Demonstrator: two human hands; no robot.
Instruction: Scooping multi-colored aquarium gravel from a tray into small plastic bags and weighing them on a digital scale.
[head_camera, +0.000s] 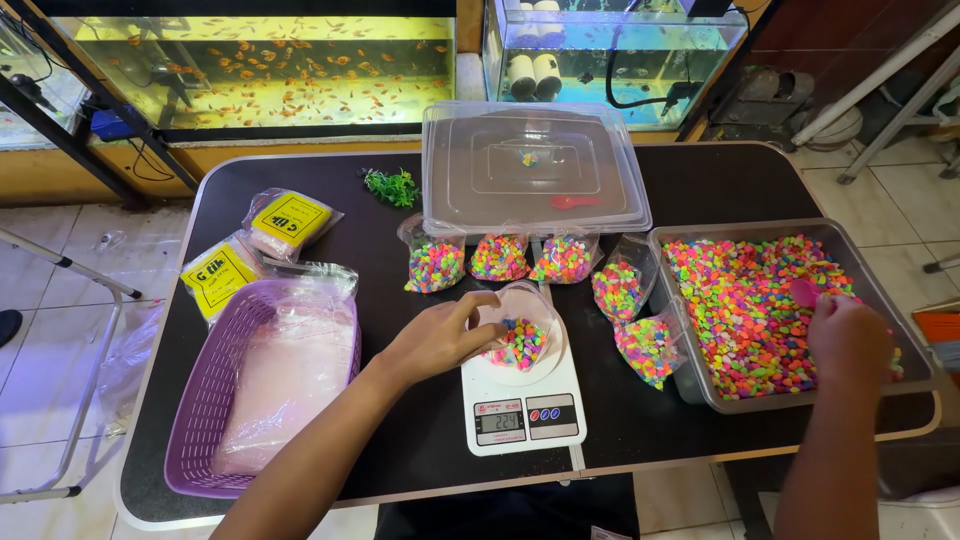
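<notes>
The left hand, at frame centre, is seen with fingers curled and pinching the rim of a clear bag of coloured pebbles, which is stood on a white kitchen scale. The right hand, at right, is closed around a pink scoop over the pebbles in a grey tray. Five filled bags are lined between scale and lidded box; a purple basket is noted lower left.
</notes>
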